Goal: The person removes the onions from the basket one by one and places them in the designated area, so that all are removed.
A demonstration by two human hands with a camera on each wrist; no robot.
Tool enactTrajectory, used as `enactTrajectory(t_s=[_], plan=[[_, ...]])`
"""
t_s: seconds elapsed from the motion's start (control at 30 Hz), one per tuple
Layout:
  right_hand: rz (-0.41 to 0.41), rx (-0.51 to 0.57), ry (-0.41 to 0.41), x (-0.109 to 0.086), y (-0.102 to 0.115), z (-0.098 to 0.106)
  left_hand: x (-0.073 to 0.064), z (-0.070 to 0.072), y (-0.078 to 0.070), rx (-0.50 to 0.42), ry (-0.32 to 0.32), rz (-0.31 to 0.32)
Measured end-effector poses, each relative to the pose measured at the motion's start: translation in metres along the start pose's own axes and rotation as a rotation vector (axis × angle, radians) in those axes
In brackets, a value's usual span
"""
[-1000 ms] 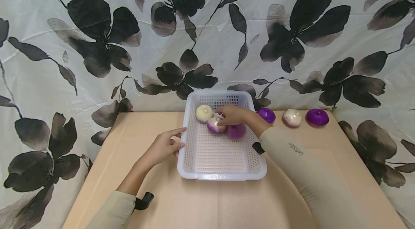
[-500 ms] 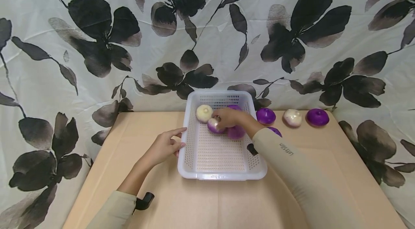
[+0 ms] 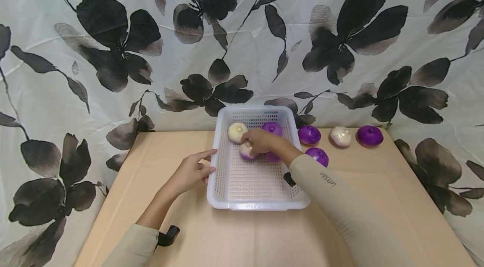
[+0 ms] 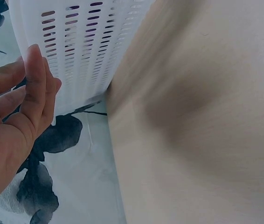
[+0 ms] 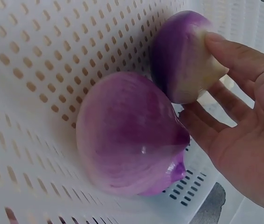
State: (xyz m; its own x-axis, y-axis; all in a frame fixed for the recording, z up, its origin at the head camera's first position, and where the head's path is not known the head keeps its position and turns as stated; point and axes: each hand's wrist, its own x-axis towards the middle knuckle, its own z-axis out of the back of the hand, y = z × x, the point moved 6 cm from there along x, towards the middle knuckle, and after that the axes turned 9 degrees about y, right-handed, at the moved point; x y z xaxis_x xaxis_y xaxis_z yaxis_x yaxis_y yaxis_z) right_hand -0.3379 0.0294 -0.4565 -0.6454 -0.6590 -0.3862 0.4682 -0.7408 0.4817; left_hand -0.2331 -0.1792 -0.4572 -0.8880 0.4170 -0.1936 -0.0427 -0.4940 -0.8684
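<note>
In the head view my right hand (image 3: 259, 141) is inside the white plastic basket (image 3: 247, 204), holding a purple-and-white onion (image 3: 247, 151). The right wrist view shows the thumb on the pale side of that onion (image 5: 181, 56), with fingers behind it. A larger purple onion (image 5: 127, 130) lies beside it, and another purple one (image 5: 178, 170) shows beyond. Left of the hand sits a pale yellow onion (image 3: 237, 132); behind it is a purple onion (image 3: 272, 128). My left hand (image 3: 190, 170) touches the basket's left side, its fingers mostly straight in the left wrist view.
On the wooden table (image 3: 211, 241), right of the basket, lie a purple onion (image 3: 309, 135), a white onion (image 3: 341, 137) and a deep purple onion (image 3: 369, 136). Another purple onion (image 3: 317, 156) is closer, beside the right sleeve. A floral cloth (image 3: 264, 56) hangs behind.
My right hand has shifted slightly left and nearer over the purple-and-white onion. Its arm has uncovered a purple onion in the basket and one on the table. The left hand stays in place.
</note>
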Motion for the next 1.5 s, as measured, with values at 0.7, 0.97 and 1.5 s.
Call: enactTrajectory(t_s=[0.7, 0.97, 1.5], plan=[[0.001, 0.192, -0.003, 0.006, -0.003, -0.021, -0.004, -0.001, 0.001, 0.002, 0.008, 0.003], [-0.019, 0.129, 0.012, 0.006, 0.002, -0.023, -0.004, 0.000, 0.001, 0.005, 0.012, -0.005], [-0.024, 0.091, -0.002, 0.006, 0.014, -0.032, -0.003, 0.001, 0.001, 0.014, 0.013, -0.003]])
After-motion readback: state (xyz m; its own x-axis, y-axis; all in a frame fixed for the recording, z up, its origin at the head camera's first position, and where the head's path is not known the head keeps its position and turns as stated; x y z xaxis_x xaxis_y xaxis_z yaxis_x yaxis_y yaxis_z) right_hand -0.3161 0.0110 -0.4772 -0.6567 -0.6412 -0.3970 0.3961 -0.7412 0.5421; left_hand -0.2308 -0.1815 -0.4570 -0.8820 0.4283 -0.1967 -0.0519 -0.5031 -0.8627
